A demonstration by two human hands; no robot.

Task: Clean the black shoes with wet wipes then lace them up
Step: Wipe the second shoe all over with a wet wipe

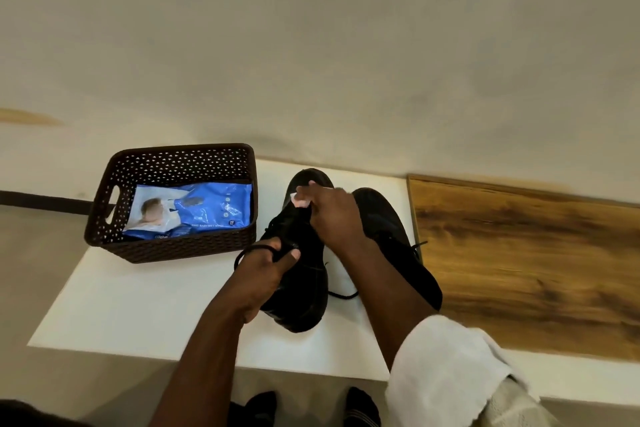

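Two black shoes sit on a white table [138, 305]. My left hand [263, 274] grips the nearer shoe [304, 295] by its side at the opening, fingers curled round the edge and a loop of black lace. My right hand [332, 215] pinches a small white wet wipe [300, 199] against that shoe's toe area. The second shoe [391, 229] lies just to the right, partly hidden behind my right forearm. A loose lace end [343, 295] trails on the table between the shoes.
A dark brown perforated basket [114, 218] stands at the table's back left with a blue wet-wipes pack [207, 208] inside. A wooden surface [519, 263] adjoins the table on the right. A pale wall rises behind. My feet in dark socks [360, 407] show below the table edge.
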